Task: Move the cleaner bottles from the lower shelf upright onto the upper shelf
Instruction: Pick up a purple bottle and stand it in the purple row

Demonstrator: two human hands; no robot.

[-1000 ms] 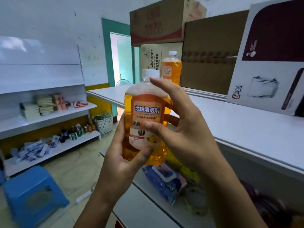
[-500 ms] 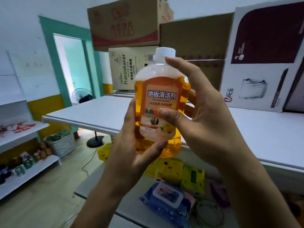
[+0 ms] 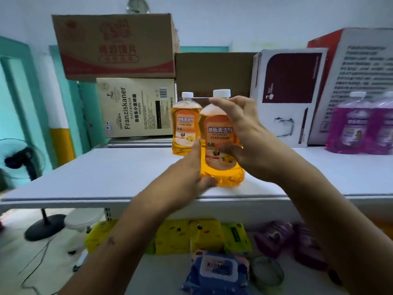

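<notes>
Near the middle of the frame, both hands hold an upright clear plastic bottle of orange floor cleaner with a white screw cap and an orange label. The left hand grips its lower left side, thumb curled across the front of the base. The right hand wraps the right side, its forefinger up at the neck just under the cap and its thumb pressed on the lower label. The bottle's base sits at the level of the white upper shelf board, close to its front edge; whether it actually rests on the board or hangs just above it is hard to tell, since the hands hide the bottom.

Just behind and to the left stands a second orange cleaner bottle with a white cap, upright on the same board. At the right edge of the frame, two purple cleaner bottles stand side by side on it, blurred.

Along the back of the shelf are a brown cardboard carton with red print in the upper left, stacked on a beige printed carton, and a white box with a maroon panel at right.

In the lower part of the frame, the lower shelf carries yellow packets, a green packet, purple packs and a blue pack of wet wipes. A black standing fan is at the left edge.
</notes>
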